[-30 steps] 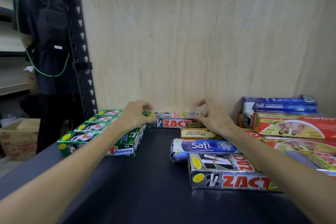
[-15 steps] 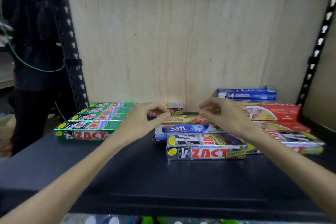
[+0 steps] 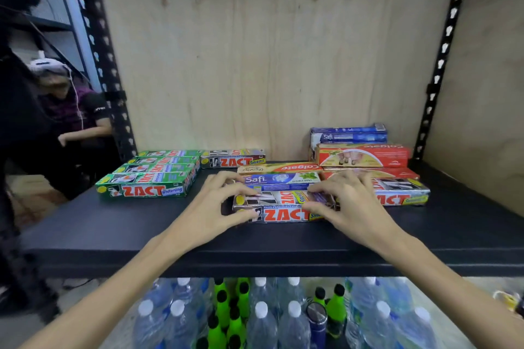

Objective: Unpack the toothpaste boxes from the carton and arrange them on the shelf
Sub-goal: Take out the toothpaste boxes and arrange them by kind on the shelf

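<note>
A grey Zact Smokers box (image 3: 283, 207) lies at the front middle of the black shelf (image 3: 113, 235). My left hand (image 3: 218, 207) grips its left end, thumb on the front face and fingers over the top. My right hand (image 3: 348, 204) grips its right end the same way. Behind it lie a blue Safi box (image 3: 280, 181) and a Colgate box (image 3: 283, 168). A second grey Zact Smokers box (image 3: 232, 159) sits against the plywood back, next to a row of green Zact Whitening boxes (image 3: 150, 178). The carton is out of view.
More boxes are piled at the right: a grey Zact (image 3: 402, 193), a red Colgate (image 3: 363, 154) and a blue Safi (image 3: 348, 134). Black uprights (image 3: 102, 51) frame the shelf. Water and green bottles (image 3: 261, 317) stand below. People (image 3: 73, 110) are at the left.
Both hands left the grey Zact box set at the back and drew toward me onto the front grey Zact box, which they now grip. The camera pulled back and tilted down.
</note>
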Demonstrator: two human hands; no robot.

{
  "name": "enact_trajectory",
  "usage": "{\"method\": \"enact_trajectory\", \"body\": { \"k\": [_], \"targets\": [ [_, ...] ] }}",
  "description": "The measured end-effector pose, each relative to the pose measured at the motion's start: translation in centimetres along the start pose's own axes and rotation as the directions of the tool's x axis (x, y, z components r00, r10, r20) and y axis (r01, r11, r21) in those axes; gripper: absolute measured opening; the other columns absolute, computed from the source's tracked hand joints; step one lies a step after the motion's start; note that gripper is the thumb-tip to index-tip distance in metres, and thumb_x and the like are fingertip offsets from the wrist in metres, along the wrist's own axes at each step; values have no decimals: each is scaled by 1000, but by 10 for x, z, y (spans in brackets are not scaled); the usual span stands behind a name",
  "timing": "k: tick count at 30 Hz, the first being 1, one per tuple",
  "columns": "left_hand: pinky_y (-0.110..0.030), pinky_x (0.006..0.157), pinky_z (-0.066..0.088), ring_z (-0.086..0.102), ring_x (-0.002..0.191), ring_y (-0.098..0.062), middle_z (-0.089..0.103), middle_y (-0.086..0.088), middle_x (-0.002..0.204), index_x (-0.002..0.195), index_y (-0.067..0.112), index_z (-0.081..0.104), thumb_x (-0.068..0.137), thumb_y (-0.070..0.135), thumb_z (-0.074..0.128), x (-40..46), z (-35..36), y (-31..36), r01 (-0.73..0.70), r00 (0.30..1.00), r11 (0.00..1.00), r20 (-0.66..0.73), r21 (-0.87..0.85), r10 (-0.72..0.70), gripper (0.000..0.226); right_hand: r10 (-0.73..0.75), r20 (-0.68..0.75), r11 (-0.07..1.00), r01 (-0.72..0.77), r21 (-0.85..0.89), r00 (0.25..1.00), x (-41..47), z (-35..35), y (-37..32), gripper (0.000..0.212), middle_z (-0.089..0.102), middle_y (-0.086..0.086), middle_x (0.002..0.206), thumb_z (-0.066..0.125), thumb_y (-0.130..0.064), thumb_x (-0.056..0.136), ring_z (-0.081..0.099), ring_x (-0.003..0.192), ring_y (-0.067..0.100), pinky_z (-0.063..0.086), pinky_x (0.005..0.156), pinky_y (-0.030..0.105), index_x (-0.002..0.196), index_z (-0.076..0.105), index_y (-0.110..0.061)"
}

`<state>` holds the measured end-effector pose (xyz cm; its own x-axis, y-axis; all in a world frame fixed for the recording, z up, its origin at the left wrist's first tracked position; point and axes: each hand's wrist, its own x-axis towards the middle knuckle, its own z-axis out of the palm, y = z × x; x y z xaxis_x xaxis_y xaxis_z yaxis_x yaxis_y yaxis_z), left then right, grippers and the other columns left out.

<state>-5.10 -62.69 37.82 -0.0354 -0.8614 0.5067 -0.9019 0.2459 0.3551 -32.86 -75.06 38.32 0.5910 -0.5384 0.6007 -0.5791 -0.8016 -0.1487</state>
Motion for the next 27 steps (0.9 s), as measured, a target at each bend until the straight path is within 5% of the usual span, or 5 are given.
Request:
{"method": "enact_trajectory", "body": {
  "k": [4,8,15,20,27],
  "targets": [
    [-31,94,49,59,112,-5,63,17,118,116,38,63,86,46,73,-9,-10,6,64,997,988,47,-141,-58,33,-14,111,985,-5,173,994,1,-6,1,55,61,-20,108,58,-74,77,51,107,10,42,94,36,115,65,-35],
    [-24,100,46,56,119,2,63,20,123,125,40,56,85,41,75,-9,-16,5,125,992,969,16,-213,-124,44,-4,163,968,-38,250,987,13,-11,-5,60,64,-19,112,70,-69,71,55,104,2,49,90,33,121,61,-37],
    [-15,101,42,53,119,8,61,25,126,129,36,58,91,33,69,24,-50,-31,170,977,964,-95,-203,-192,39,22,79,923,-50,382,997,75,-4,-25,49,64,-24,106,80,-52,74,55,98,-10,43,74,7,115,63,-33],
    [-25,107,43,56,120,-5,61,14,130,132,29,58,92,33,67,72,-69,-82,227,967,972,-102,-63,-233,41,52,89,916,-83,394,995,145,31,-32,53,64,-12,110,81,-45,76,52,80,-6,38,65,14,122,58,-30],
    [-27,99,47,60,114,-10,65,9,121,121,30,59,94,35,65,108,-66,-134,315,948,948,34,45,-317,28,89,176,910,-151,385,980,190,92,-23,54,62,-5,115,78,-42,80,59,106,15,51,91,38,123,48,-32]
  ]
}}
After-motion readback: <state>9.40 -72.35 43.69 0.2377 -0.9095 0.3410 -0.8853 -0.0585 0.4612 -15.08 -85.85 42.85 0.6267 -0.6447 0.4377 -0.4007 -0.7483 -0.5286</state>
